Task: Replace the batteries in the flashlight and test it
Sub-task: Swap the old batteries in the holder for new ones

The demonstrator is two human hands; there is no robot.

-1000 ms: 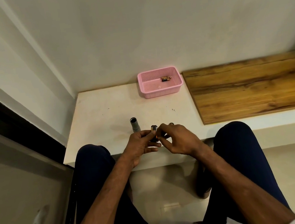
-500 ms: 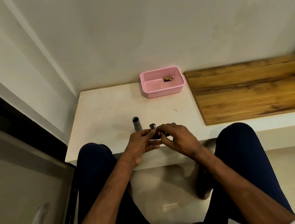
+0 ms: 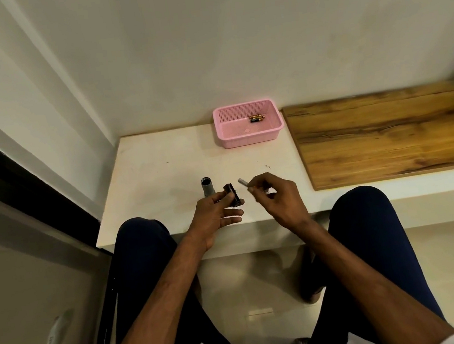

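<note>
On the white desk [image 3: 160, 163] a pink basket [image 3: 249, 135] holds batteries [image 3: 256, 118]. The grey flashlight tube [image 3: 207, 186] stands upright beside the left hand [image 3: 215, 212], which grips a black holder [image 3: 232, 195]; the right hand [image 3: 277, 198] pinches one pale battery [image 3: 243, 182].

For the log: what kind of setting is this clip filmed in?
Probably a home or office nook, not a workshop. A low white ledge sits in a corner of plain painted walls, with a wood-grain board on it, a small pink plastic basket against the wall, and a glossy tiled floor below.
</note>
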